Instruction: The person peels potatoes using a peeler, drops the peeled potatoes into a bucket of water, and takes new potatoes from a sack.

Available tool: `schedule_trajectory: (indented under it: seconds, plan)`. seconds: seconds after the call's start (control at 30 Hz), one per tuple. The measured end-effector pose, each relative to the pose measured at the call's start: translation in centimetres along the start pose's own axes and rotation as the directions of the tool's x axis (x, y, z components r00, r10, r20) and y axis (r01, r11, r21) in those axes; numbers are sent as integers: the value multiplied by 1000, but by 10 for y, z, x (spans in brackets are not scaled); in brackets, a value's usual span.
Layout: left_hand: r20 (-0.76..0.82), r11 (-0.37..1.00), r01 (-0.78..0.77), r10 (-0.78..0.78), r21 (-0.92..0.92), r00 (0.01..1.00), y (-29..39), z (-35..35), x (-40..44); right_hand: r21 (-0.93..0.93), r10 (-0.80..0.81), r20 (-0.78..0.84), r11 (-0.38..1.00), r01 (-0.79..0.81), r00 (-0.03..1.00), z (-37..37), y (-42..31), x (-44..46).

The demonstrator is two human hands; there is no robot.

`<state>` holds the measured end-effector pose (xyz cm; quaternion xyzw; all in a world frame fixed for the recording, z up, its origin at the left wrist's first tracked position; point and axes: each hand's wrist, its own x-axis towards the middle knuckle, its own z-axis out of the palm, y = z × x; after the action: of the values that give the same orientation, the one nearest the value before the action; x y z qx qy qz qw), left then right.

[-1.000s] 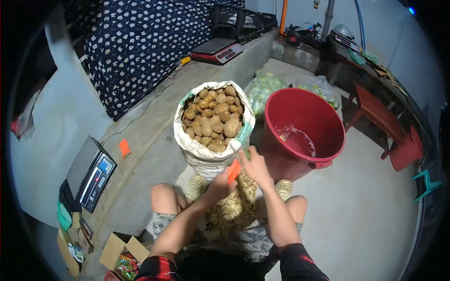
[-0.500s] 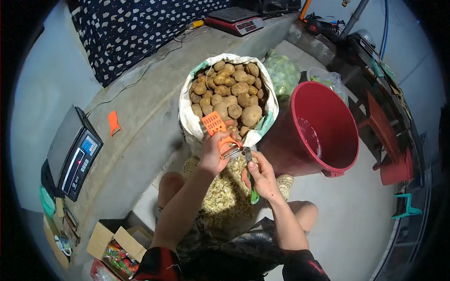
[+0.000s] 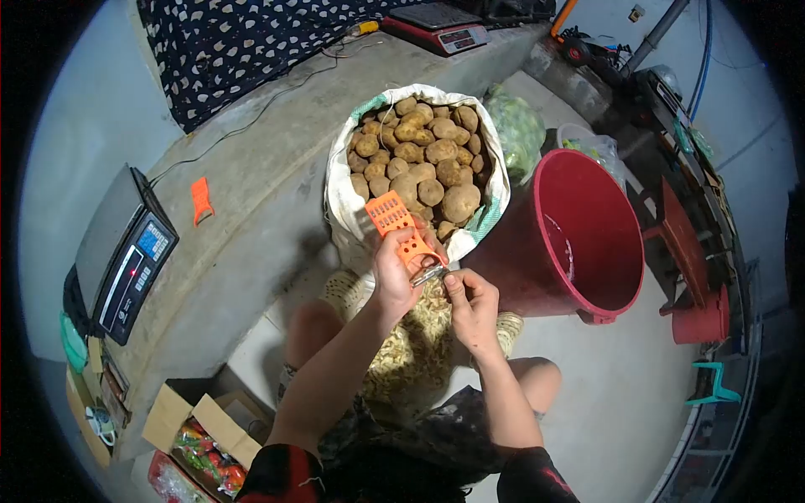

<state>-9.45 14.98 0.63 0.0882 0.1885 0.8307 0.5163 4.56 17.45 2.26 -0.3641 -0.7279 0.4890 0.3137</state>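
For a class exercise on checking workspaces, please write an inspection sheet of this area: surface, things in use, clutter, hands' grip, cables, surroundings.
Surface: grey ledge; pale floor.
Things in use: orange peeler; sack of potatoes; peelings; red bucket beside the sack.
Clutter: second peeler, black scale and red scale on the ledge; open box.
Grip: left hand holds the orange peeler; right hand close to its lower end, hold unclear.
Cables: dark cable along the ledge.
Surroundings: patterned curtain; teal stool.

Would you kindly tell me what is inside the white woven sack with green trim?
Inside the white woven sack are brown, rounded potatoes. Anything beneath the top layer is hidden, while the left hand and orange plastic peeler block some potatoes.
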Motion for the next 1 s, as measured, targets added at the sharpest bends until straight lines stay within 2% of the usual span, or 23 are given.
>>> schedule_trajectory:
  seconds: [0.03,0.23,0.6,1.0]
  plan:
    - [-1,1000,1,-1,0,1000,0,1,0,-104,-50,-51,994,44,997,0,-4,0]
    - [-15,999,-39,38,-9,999,-3,0,0,-237,-172,-138,962,136,975,0,-8,0]
    - [-71,997,-63,60,-40,996,-4,-1,0,-289,-224,-153,941,173,962,3,-12,0]
    - [-59,995,-94,93,-14,994,-3,-3,1,-293,-260,-155,933,208,953,7,-12,1]
